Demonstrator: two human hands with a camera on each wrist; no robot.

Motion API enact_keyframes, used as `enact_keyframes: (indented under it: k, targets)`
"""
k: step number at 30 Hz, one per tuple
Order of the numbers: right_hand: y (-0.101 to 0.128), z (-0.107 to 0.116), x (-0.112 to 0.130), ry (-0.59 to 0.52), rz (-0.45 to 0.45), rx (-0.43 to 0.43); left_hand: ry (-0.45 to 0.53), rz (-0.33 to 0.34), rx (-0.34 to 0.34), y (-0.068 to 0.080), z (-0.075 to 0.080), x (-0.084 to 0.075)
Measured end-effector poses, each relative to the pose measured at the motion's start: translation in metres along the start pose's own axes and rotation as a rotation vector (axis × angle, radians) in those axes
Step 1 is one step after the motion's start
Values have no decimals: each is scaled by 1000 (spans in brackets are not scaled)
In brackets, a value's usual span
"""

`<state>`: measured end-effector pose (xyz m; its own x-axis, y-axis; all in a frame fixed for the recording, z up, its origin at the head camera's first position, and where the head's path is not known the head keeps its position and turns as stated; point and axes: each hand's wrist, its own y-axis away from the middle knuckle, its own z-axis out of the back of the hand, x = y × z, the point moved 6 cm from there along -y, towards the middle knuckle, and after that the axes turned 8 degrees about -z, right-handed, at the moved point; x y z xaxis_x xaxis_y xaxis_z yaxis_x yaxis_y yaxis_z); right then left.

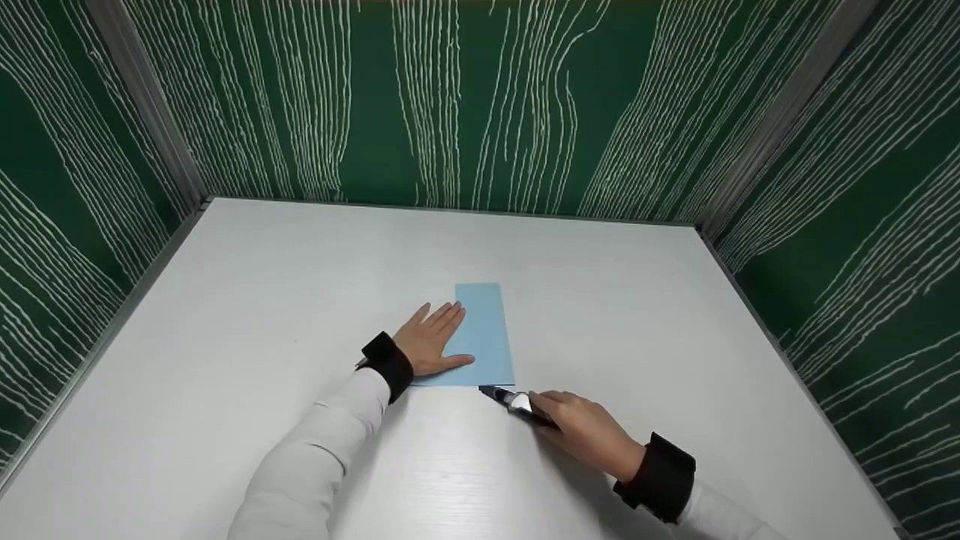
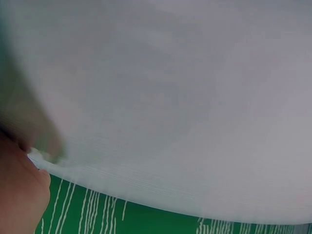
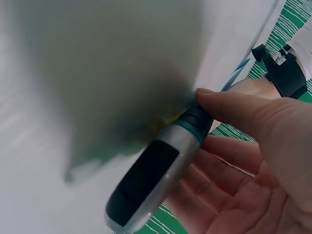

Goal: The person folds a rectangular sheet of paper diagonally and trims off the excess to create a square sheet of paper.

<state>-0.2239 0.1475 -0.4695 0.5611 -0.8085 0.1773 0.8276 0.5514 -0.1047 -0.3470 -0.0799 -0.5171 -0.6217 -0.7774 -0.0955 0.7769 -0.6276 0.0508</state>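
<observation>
A light blue sheet of paper (image 1: 487, 330) lies flat in the middle of the white table (image 1: 262, 300). My left hand (image 1: 433, 341) rests on the sheet's left edge with its fingers straight, pressing it down. My right hand (image 1: 581, 427) grips a utility knife (image 1: 514, 401) with a silver and black body; its tip sits just below the sheet's near right corner. In the right wrist view the knife (image 3: 151, 180) lies between my thumb and curled fingers (image 3: 234, 151). The left wrist view shows only blurred white table (image 2: 170, 97) and part of my left hand (image 2: 19, 195).
Green walls with white wavy lines (image 1: 465, 97) close in the table at the back and on both sides. Metal strips (image 1: 150, 112) run up the two back corners. Black wrist straps (image 1: 388, 364) sit on both white sleeves.
</observation>
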Motion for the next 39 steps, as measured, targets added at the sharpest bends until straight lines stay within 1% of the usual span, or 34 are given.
enact_keyframes:
  k: [6, 11, 15, 17, 23, 32, 39]
  targets:
    - [1, -3, 1, 33, -20, -9, -20, 9, 32, -1, -3, 0]
    - [1, -3, 3, 27, -25, -15, -29, 1, 30, -2, -4, 0]
    - [0, -2, 3, 22, -27, -22, -29, -18, 20, -1, -6, -1]
    - [0, -3, 3, 17, -36, -18, -22, -30, 13, -1, -7, -2]
    - [1, -7, 2, -8, -102, -9, 0, -52, -1, -1, -12, -7]
    - [0, -7, 2, 7, -145, -61, 61, -80, -4, 3, -11, -14]
    - [4, -6, 2, 67, -183, -109, 108, -78, 13, 7, -7, -16]
